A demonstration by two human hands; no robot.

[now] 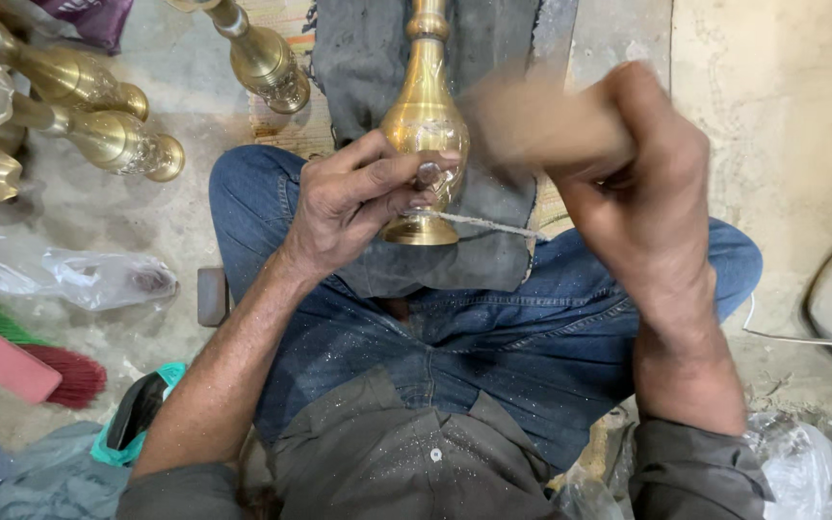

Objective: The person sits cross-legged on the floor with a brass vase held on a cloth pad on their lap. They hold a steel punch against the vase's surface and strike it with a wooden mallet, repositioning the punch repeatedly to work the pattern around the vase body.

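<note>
The hands work over the lap of a seated person in blue jeans (pixel 532 337). The left hand (pixel 358 207) reaches in from the lower left, fingers (pixel 406 173) curled around the lower bulb of a brass vase (pixel 424 125), gripping it just above its flared round base. The vase is polished, pear-shaped with a slim ringed neck, and lies on a dark grey cloth (pixel 377 58) spread over the knees. The right hand (pixel 642 183) is raised at the right, wrist bent, closed around a blurred tan tool (pixel 532 120) whose shape cannot be told. A thin pale rod (pixel 493 226) runs from the vase base towards the right hand. More brass vases (pixel 98 116) lie on the concrete floor (pixel 782 144) at upper left. Crumpled clear plastic (pixel 79 279) lies near them.
</note>
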